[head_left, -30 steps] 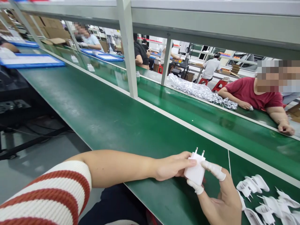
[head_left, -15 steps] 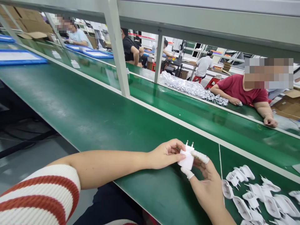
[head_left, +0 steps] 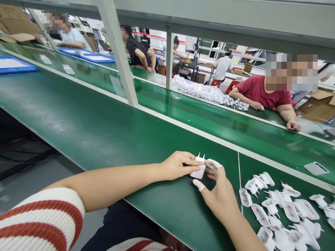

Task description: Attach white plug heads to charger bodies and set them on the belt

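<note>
Plug pieces [head_left: 307,208] on bench [head_left: 110,139], right of charger [head_left: 198,172]; strip [head_left: 214,140] behind.

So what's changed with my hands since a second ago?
Your right hand has opened, its thumb coming off the white charger; whether its index finger still touches is unclear. Your left hand still holds the charger. The loose white plug parts still lie to the right.

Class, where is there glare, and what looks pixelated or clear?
Head view: pale sheen on the green surface, glints on the bag; head view: the head of the red-shirted person pixelated; head view: plug clear enough to show two pins.
</note>
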Demonstrator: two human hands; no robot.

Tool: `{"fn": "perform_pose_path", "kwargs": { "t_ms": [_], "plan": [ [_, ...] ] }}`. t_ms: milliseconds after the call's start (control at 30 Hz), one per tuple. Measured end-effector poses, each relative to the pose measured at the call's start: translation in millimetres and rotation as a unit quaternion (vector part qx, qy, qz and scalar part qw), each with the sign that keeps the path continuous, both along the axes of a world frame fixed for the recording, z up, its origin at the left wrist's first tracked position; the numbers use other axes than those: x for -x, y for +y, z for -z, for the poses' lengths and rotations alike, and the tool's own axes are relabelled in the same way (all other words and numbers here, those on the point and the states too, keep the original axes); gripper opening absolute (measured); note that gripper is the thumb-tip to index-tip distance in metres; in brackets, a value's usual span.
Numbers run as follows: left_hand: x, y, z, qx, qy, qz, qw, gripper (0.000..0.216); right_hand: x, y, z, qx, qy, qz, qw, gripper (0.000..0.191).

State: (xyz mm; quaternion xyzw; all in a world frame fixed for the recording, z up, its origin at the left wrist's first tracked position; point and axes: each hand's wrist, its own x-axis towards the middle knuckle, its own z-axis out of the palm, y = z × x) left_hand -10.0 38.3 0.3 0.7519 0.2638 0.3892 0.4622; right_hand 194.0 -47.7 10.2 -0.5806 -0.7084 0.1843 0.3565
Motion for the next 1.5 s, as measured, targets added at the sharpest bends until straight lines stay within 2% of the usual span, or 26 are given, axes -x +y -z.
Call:
{"fn": "perform_pose_path", "kwargs": {
  "t_ms": [100,200,267,333,367,433,567,667,733,867,1033,1200,1267,1367,1500],
  "plan": [
    [0,4,-2.1,-0.073,-0.046,-0.071,0.994,0.029,-2,1,-1.5,0.002,0.026,0.033,0.999,0.089],
    [4,6,-2.2,-0.192,-0.102,-0.174,0.96,0.027,-3,2,-6.3,-0.031,0.07,0.074,0.994,0.087],
    [8,5,-0.5,-0.233,-0.055,-0.16,0.958,0.026,-2,1,-10.3,-0.066,0.109,0.086,0.988,0.076],
    [10,2,1.4,-0.233,0.04,-0.095,0.967,0.026,-1,-1,-13.6,-0.083,0.145,0.095,0.981,0.065],
    [9,-1,2.0,-0.225,0.07,-0.07,0.969,0.026,0,-1,-14.6,-0.081,0.161,0.1,0.979,0.06],
    [7,-7,1.4,-0.204,0.058,-0.059,0.975,0.024,0,-2,-15.6,-0.073,0.188,0.107,0.974,0.054],
    [2,-19,-6.3,-0.109,-0.037,-0.131,0.985,0.019,2,-4,-17.0,-0.056,0.222,0.062,0.971,0.042],
    [2,-27,-13.3,-0.04,-0.063,-0.16,0.984,0.023,8,-10,-19.5,-0.057,0.193,-0.005,0.98,0.055],
    [5,-30,-16.7,-0.018,-0.081,-0.144,0.986,0.021,13,-13,-20.8,-0.077,0.167,-0.02,0.983,0.056],
    [11,-32,-20.6,0.022,-0.11,-0.066,0.992,0.012,20,-18,-21.6,-0.137,0.152,-0.004,0.979,0.041],
    [15,-25,-24.3,0.173,-0.15,0.034,0.973,0.009,20,-20,-22.3,-0.187,0.112,0.003,0.976,0.041],
    [14,-19,-30.1,0.287,-0.143,0.054,0.946,0.018,21,-22,-23.4,-0.229,0.095,-0.012,0.969,0.039],
    [14,-19,-31.2,0.304,-0.139,0.053,0.941,0.021,21,-23,-24.3,-0.24,0.097,-0.017,0.966,0.037],
    [14,-20,-31.6,0.29,-0.134,0.058,0.946,0.022,23,-24,-26.3,-0.243,0.094,-0.012,0.965,0.035],
    [13,-20,-28.8,0.286,-0.164,0.084,0.94,0.014,25,-25,-26.9,-0.242,0.103,-0.013,0.965,0.039]
  ]
}}
